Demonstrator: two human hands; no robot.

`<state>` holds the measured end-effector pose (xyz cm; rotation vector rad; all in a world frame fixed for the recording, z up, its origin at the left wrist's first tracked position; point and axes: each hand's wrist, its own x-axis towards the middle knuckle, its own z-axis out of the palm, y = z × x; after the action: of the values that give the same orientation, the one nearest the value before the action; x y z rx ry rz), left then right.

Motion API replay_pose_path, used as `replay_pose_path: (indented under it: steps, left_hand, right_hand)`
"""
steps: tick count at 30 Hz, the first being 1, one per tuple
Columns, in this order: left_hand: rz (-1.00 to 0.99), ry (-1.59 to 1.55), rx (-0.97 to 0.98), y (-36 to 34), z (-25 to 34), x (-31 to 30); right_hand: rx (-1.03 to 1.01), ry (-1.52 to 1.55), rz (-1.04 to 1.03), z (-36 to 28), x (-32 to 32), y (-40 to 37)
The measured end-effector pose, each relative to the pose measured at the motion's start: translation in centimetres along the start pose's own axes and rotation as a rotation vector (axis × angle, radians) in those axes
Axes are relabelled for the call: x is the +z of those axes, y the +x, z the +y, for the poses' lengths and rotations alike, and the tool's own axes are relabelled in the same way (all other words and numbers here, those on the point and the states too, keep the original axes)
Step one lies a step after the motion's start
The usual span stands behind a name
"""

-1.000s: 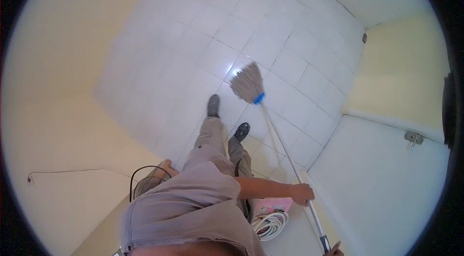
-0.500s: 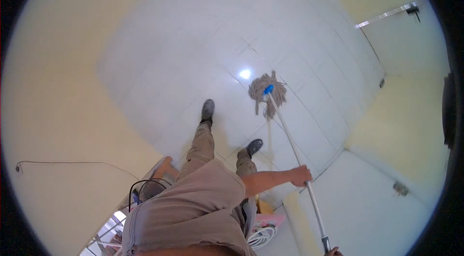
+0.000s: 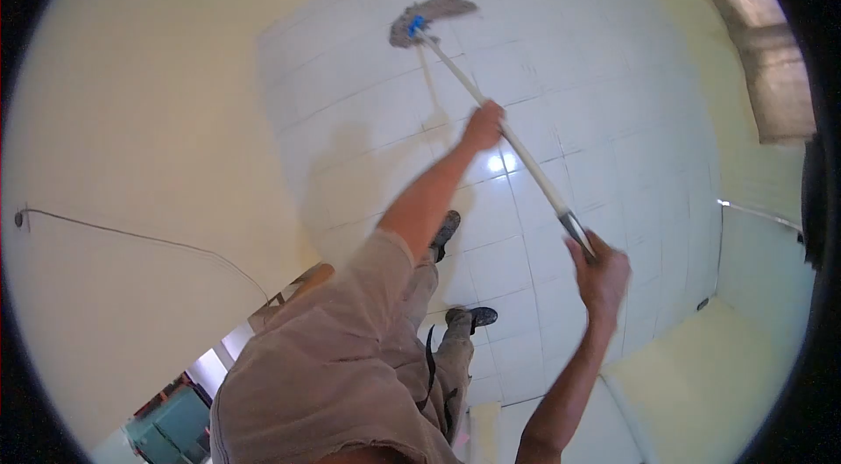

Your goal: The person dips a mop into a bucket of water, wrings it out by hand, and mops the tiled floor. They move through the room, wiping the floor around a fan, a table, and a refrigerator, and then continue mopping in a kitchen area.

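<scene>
A string mop (image 3: 438,10) with a blue socket (image 3: 416,26) lies on the white tiled floor (image 3: 491,262) near the top of the view. Its pale pole (image 3: 534,170) slants down to the right and ends in a grey grip. My left hand (image 3: 484,126) is wrapped round the middle of the pole. Farther back, my right hand (image 3: 601,271) holds the pole at its grey end, with part of the fingers hidden.
My dark shoes (image 3: 445,234) stand on the tiles below the mop. A cable (image 3: 131,238) runs along the cream wall at the left. A teal object (image 3: 171,429) is at the lower left, and a brown curtain (image 3: 775,70) hangs at the upper right.
The mop head has moved up and left, away from my feet, its strands now spread sideways. Both hands have moved forward with the pole, and my right hand has come fully into view.
</scene>
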<state>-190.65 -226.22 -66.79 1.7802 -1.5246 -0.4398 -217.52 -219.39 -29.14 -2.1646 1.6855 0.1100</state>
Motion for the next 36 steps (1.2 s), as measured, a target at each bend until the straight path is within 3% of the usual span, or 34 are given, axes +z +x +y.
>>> replay_pose_path:
  steps: [1, 4, 6, 7, 8, 9, 12, 15, 17, 19, 20, 21, 22, 24, 25, 27, 28, 29, 32, 33, 36]
  left_hand:
    - [-0.124, 0.105, -0.124, 1.0, -3.1, -4.2]
    - [-0.172, 0.430, -0.173, -0.3, -12.0, -13.5]
    - [-0.093, 0.247, -0.281, -3.5, -15.9, -18.3]
    - [-0.143, 0.186, -0.390, -5.5, -16.8, -20.6]
    - [-0.144, 0.288, -0.388, -7.1, -17.9, -22.0]
    - [-0.123, 0.397, -0.229, -9.4, -20.8, -22.6]
    - [-0.236, 0.603, -0.502, -13.6, -16.3, -25.5]
    - [-0.264, 0.610, -0.629, -15.4, -12.6, -25.4]
    - [-0.258, 0.559, -0.517, -20.1, -10.6, -23.3]
    - [-0.339, 0.583, -0.448, -24.9, -5.6, -20.9]
    - [-0.279, 0.502, -0.340, -27.7, -3.3, -19.6]
    - [-0.367, 0.453, -0.317, -29.1, 0.4, -19.5]
    - [-0.322, 0.440, -0.272, -31.3, 4.3, -18.3]
    - [-0.077, -0.062, -0.152, -33.2, 12.4, -16.9]
    - [-0.160, 0.028, -0.087, -35.3, 15.4, -15.7]
    - [-0.383, -0.066, -0.269, -37.4, 23.0, -14.7]
    - [-0.563, -0.143, -0.237, -38.6, 23.3, -12.9]
    - [-0.749, -0.213, -0.209, -39.8, 25.3, -11.9]
    - [-0.807, -0.280, -0.026, -42.0, 26.8, -10.6]
    - [-0.803, -0.252, 0.021, -42.2, 25.8, -10.6]
    - [-0.760, -0.114, 0.048, -41.8, 21.0, -12.1]
  right_hand:
    - [-0.089, 0.001, -0.045, -2.8, 1.6, 2.1]
    - [-0.365, -0.015, -0.118, -9.7, 6.4, 5.6]
    - [-0.457, 0.006, -0.190, -13.8, 9.0, 7.8]
    - [-0.528, 0.062, -0.164, -15.1, 10.6, 8.0]
    - [-0.601, 0.119, -0.136, -16.3, 12.4, 8.3]
    - [-0.641, 0.148, -0.123, -17.4, 14.4, 8.2]
    - [-0.583, 0.208, -0.264, -19.0, 20.1, 5.8]
    - [-0.396, 0.239, -0.432, -18.2, 19.5, 4.0]
    - [-0.312, 0.252, -0.501, -14.9, 19.1, -0.8]
    - [-0.274, 0.247, -0.559, -10.1, 17.5, -6.1]
    - [-0.257, 0.224, -0.593, -7.6, 15.7, -8.4]
    - [-0.249, 0.142, -0.636, -4.9, 14.8, -11.4]
    - [-0.216, 0.144, -0.658, -2.3, 12.2, -14.1]
    - [-0.150, 0.119, -0.711, 2.4, 6.0, -18.5]
    - [-0.076, 0.106, -0.804, 4.1, 2.9, -20.0]
    - [-0.067, 0.114, -0.875, 9.3, -1.6, -23.8]
    - [-0.063, 0.087, -0.949, 10.4, -1.9, -24.3]
    - [0.096, 0.152, -0.990, 11.5, -3.7, -26.0]
    - [0.420, 0.507, -1.125, 10.0, -5.7, -28.4]
    - [0.045, 0.411, -1.001, 10.0, -4.8, -28.7]
    - [0.405, 0.782, -0.999, 7.5, 0.0, -28.3]
